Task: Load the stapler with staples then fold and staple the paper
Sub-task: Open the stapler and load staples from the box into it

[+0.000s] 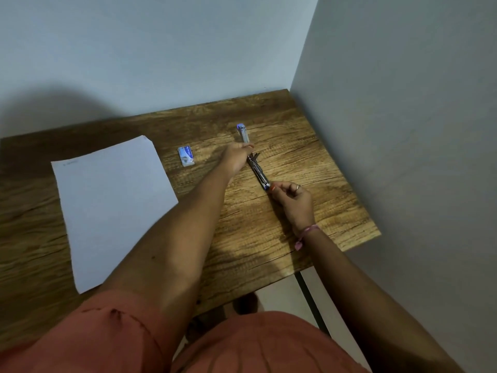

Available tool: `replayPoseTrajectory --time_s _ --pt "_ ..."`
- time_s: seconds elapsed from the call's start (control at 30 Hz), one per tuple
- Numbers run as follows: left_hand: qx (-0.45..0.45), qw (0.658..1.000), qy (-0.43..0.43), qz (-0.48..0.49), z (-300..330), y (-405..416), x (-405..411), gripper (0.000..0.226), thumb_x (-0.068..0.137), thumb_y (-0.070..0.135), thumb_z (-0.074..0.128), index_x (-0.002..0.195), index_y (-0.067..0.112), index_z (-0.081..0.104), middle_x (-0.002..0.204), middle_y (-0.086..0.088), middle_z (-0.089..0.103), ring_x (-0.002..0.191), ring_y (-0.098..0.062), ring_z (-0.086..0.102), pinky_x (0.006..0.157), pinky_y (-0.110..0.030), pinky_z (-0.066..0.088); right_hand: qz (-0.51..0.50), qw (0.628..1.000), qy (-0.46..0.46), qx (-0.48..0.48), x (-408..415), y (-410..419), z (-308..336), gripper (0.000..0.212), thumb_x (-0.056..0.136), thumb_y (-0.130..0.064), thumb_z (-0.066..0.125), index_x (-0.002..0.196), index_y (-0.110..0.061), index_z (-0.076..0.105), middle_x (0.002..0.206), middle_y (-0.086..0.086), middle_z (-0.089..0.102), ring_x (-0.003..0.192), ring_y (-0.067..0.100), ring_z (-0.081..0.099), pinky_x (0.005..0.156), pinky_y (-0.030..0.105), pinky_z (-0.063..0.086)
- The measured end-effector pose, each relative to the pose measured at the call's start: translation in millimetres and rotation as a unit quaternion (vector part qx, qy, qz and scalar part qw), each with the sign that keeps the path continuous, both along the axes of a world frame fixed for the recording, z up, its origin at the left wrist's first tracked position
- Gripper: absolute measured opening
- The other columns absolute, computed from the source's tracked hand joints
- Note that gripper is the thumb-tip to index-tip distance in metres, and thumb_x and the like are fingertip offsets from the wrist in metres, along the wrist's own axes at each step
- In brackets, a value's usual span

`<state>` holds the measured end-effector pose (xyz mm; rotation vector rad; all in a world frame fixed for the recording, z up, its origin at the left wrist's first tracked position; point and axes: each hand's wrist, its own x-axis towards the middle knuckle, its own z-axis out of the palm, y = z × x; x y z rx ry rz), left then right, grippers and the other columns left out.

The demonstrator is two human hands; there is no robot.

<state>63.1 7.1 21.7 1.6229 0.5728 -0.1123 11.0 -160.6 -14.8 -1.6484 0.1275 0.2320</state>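
We hold the opened stapler [254,157] at both ends on the wooden table [309,157].

Our left hand [236,157] grips its far half, our right hand [294,200] pinches the near tip. Its long axis runs away from us toward the wall. Left of the stapler lies the staple box [186,156], unblocked; farther left, the paper [110,200].

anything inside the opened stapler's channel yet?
Cannot tell. The stapler lies swung open on the table, left hand covering its middle, right hand at its near end. Staple box sits apart.
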Motion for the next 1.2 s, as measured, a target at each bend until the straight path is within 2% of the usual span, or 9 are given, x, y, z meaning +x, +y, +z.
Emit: replayPoseTrajectory --time_s 0.13,0.2,0.33,0.43,0.67,0.8,0.97,1.07,1.2 --pt "-0.065 0.994 -0.056 0.061 -7.0 -0.2 -13.3 0.028 0.095 0.002 0.049 0.119 0.009 0.062 0.127 -0.012 0.061 0.111 -0.020 0.060 0.095 -0.032 0.049 -0.016 0.999 0.009 0.047 1.3 0.8 1.1 0.012 0.084 0.001 0.064 0.096 -0.001 0.067 0.088 0.009 0.068 0.076 0.007 0.064 0.074 0.018 0.054" --pt "-0.098 0.988 -0.081 0.092 -7.9 -2.3 -21.8 0.030 0.095 -0.001 0.048 0.118 0.012 0.062 0.124 -0.012 0.062 0.109 -0.023 0.062 0.090 -0.039 0.054 -0.030 0.997 0.015 0.073 1.9 0.5 2.6 0.012 0.084 0.004 0.063 0.092 -0.004 0.066 0.086 0.007 0.068 0.071 0.003 0.066 0.073 0.017 0.055" --pt "-0.146 0.965 -0.142 0.163 -3.9 -6.1 -39.4 0.031 0.093 -0.005 0.050 0.114 0.014 0.063 0.108 -0.003 0.066 0.091 -0.012 0.066 0.072 -0.029 0.059 -0.039 0.997 -0.042 0.045 1.4 1.3 7.5 0.016 0.082 0.001 0.068 0.090 -0.013 0.068 0.090 0.002 0.071 0.079 0.004 0.067 0.078 0.020 0.055" --pt "-0.164 0.950 -0.183 0.193 6.0 -8.1 -50.2 0.029 0.093 -0.004 0.051 0.114 0.012 0.063 0.095 0.009 0.068 0.083 -0.002 0.068 0.072 -0.026 0.059 -0.019 0.994 -0.102 0.022 0.2 10.9 19.9 0.020 0.080 -0.002 0.070 0.088 -0.020 0.070 0.088 -0.005 0.071 0.082 0.003 0.068 0.079 0.022 0.054" --pt "-0.139 0.932 -0.252 0.220 33.8 -3.3 -65.7 0.030 0.092 -0.004 0.053 0.103 0.020 0.066 0.128 -0.020 0.056 0.099 -0.016 0.063 0.073 -0.029 0.059 0.032 0.959 -0.272 -0.071 2.2 38.6 55.7 0.019 0.082 -0.014 0.072 0.098 -0.024 0.070 0.093 -0.003 0.072 0.092 0.014 0.067 0.082 0.026 0.053" --pt "-0.157 0.921 -0.272 0.229 44.8 0.9 -70.9 0.029 0.091 -0.005 0.055 0.102 0.020 0.066 0.121 -0.011 0.061 0.094 -0.009 0.065 0.074 -0.029 0.058 0.052 0.946 -0.306 -0.092 3.0 53.9 62.6 0.018 0.082 -0.016 0.073 0.099 -0.017 0.072 0.093 -0.003 0.072 0.090 0.013 0.067 0.078 0.018 0.051" --pt "-0.160 0.913 -0.283 0.244 51.6 8.4 -77.4 0.026 0.091 -0.006 0.054 0.106 0.014 0.063 0.109 0.003 0.066 0.097 -0.009 0.064 0.083 -0.037 0.058 0.050 0.925 -0.358 -0.117 -0.1 64.8 65.9 0.016 0.081 -0.017 0.073 0.097 -0.015 0.074 0.092 -0.001 0.072 0.088 0.015 0.067 0.078 0.031 0.055" --pt "-0.153 0.913 -0.280 0.253 54.5 10.5 -81.3 0.027 0.091 -0.006 0.054 0.114 0.005 0.061 0.119 -0.008 0.065 0.094 -0.008 0.064 0.082 -0.035 0.058 0.039 0.907 -0.395 -0.137 -3.4 71.1 69.0 0.015 0.081 -0.018 0.072 0.096 -0.016 0.074 0.091 -0.001 0.073 0.084 0.010 0.067 0.075 0.030 0.055" --pt "-0.141 0.913 -0.287 0.252 56.5 13.1 -86.9 0.027 0.091 -0.006 0.054 0.107 0.013 0.063 0.129 -0.017 0.058 0.090 -0.007 0.063 0.072 -0.028 0.059 0.030 0.927 -0.359 -0.103 -7.1 78.6 73.0 0.015 0.081 -0.015 0.074 0.095 -0.011 0.074 0.089 0.000 0.073 0.081 0.007 0.067 0.075 0.024 0.055"
